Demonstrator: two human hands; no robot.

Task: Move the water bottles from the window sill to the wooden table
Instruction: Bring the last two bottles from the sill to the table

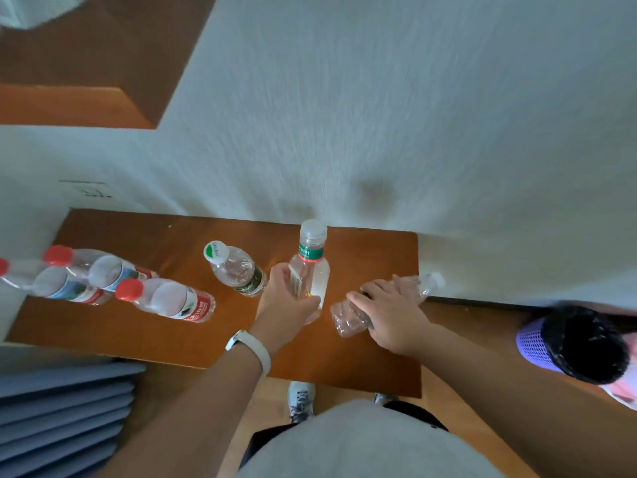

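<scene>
A wooden table [165, 332] stands against the white wall. My left hand [287, 298] grips an upright clear bottle with a green-and-red label [312, 260] near the table's middle. My right hand [393, 312] is closed on a crumpled clear bottle [348, 317] lying on its side at the table's right end. A white-capped bottle with a dark label [238, 269] stands left of my left hand. Several red-capped bottles [172, 298] stand at the table's left end.
A purple mesh bin with a black liner [574, 343] sits on the floor to the right of the table. Grey stacked panels [65, 408] lie at the lower left. A wall socket [93, 192] is above the table's left end. My shoes [300, 398] are under the table's front edge.
</scene>
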